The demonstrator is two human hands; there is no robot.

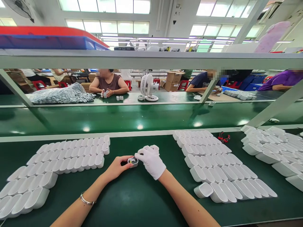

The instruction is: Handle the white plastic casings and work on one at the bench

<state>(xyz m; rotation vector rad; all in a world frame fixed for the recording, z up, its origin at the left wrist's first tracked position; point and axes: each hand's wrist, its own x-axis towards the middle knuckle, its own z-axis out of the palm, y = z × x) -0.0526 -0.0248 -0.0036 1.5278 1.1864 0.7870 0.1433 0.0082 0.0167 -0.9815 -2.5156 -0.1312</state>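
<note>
One small white casing [133, 161] is pinched between bare left hand [117, 167] and gloved right hand [151, 161] (light, rigid, probably slippery; best gripped by its sides).

i see a long green worktop [132, 201] under a grey shelf rail [151, 59], with a green belt [132, 118] beyond it. high windows [107, 27] and strip lights brighten the hall. a white fan [147, 86] and cardboard boxes [174, 80] stand farther back.
</note>
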